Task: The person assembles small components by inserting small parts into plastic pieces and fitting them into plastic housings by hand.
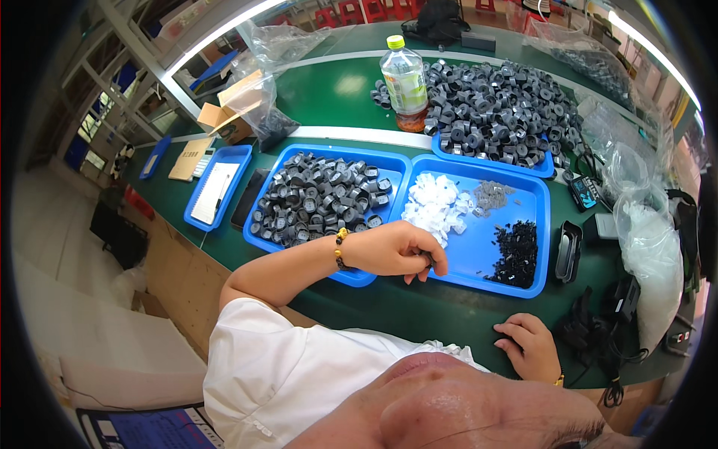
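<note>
Small dark plastic part point(428, 258), pinched at the fingertips of the left hand point(396, 251), sits just over the near edge of the blue plastic tray point(538, 224) that carries three sorted heaps. That hand is curled shut on the part, with the fingers tucked under so that little of the piece shows. It looks light and rigid, probably smooth enough to slip, so a fingertip pinch across its sides seems the sensible hold rather than a full fist. The right hand point(527, 344) lies flat on the green counter point(336, 90) near the front edge, fingers loosely together and holding nothing. On the tray lie a heap of white plastic caps point(437, 203), a small scatter of grey bits point(492, 196) and a pile of tiny black pieces point(516, 253). Beside it, a second blue tray point(262, 239) is filled with grey ring-shaped parts point(318, 198).
</note>
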`<action>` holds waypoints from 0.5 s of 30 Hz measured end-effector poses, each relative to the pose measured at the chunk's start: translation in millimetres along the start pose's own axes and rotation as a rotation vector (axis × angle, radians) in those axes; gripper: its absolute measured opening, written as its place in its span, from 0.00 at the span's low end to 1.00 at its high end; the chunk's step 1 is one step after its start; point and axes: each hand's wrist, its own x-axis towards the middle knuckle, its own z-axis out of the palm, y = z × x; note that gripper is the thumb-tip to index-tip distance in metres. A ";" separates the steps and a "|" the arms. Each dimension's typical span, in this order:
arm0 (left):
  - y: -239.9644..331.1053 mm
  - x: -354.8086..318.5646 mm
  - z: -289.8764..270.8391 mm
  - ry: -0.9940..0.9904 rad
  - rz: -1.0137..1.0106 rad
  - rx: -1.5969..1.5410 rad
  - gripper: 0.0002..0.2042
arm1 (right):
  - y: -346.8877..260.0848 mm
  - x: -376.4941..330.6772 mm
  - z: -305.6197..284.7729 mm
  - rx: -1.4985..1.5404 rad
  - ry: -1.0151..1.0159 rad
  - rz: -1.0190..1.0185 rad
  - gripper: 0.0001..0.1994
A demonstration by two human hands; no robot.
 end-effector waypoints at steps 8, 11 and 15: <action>-1.1 -9.9 -8.6 0.161 0.037 0.145 0.09 | 1.6 -0.5 0.3 -0.016 0.000 0.005 0.12; -6.1 -13.8 -15.6 0.297 0.060 0.337 0.08 | 2.7 0.6 -0.8 -0.016 0.000 0.012 0.12; -4.1 -16.1 -22.0 0.396 -0.015 0.469 0.09 | 5.0 0.6 -0.8 -0.018 0.003 -0.007 0.12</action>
